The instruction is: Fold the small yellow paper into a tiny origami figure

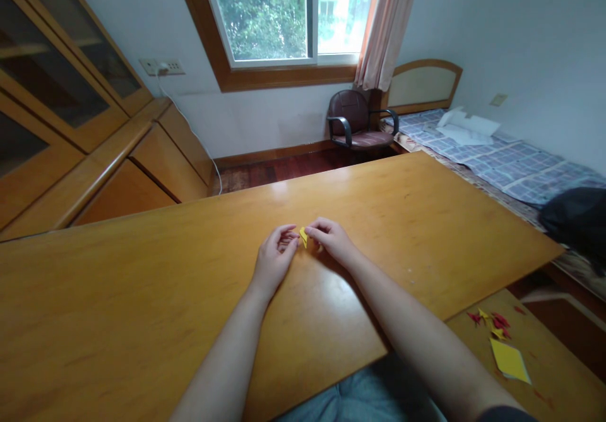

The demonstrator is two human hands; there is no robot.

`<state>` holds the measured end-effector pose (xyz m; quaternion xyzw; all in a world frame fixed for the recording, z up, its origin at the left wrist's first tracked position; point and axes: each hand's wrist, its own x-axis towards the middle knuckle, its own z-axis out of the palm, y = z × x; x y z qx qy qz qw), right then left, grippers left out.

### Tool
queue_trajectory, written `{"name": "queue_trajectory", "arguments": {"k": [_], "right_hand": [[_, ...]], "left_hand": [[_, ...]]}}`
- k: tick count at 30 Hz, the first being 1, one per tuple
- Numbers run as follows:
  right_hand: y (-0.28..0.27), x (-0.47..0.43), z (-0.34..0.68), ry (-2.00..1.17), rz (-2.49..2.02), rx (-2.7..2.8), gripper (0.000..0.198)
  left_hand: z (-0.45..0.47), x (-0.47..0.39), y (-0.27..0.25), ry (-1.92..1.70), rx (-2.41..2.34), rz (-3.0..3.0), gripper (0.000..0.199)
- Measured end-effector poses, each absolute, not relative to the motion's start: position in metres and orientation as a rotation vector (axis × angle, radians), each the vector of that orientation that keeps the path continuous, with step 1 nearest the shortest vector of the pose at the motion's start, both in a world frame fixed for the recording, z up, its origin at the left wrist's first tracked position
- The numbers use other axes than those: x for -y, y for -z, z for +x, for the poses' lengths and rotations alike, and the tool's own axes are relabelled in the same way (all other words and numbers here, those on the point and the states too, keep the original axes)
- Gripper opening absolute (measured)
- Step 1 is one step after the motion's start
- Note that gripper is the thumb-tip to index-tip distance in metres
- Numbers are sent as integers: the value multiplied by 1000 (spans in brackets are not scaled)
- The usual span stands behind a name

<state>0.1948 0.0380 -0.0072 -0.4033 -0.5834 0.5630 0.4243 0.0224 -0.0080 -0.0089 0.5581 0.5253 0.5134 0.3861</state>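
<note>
A small piece of folded yellow paper (pixel 303 237) with a pointed lower end is held up just above the wooden table, between my two hands. My right hand (pixel 332 240) pinches its right side between thumb and index finger. From the other side, my left hand (pixel 275 256) has its thumb and curled fingertips closed at the paper's left edge. The finer folds of the paper are too small to make out.
The wooden table (pixel 142 295) spreads widely around my hands. On a lower surface (pixel 568 371) at the right lie a stack of yellow square paper (pixel 510 360) and several small red and yellow folded pieces (pixel 497 323). Beyond stand an armchair (pixel 353 122) and a bed (pixel 521 163).
</note>
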Motion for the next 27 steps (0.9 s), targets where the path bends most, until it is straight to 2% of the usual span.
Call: {"name": "queue_trajectory", "arguments": {"k": [10, 18, 27], "right_hand": [[3, -38, 195, -1450, -994, 1422, 31], [0, -35, 195, -1530, -993, 1377, 32], [-1, -35, 196, -1554, -977, 1403, 32]], "left_hand": [[24, 12, 3, -1400, -1281, 1725, 27], [21, 12, 2, -1387, -1274, 2061, 7], [20, 12, 2, -1351, -1245, 2166, 11]]}}
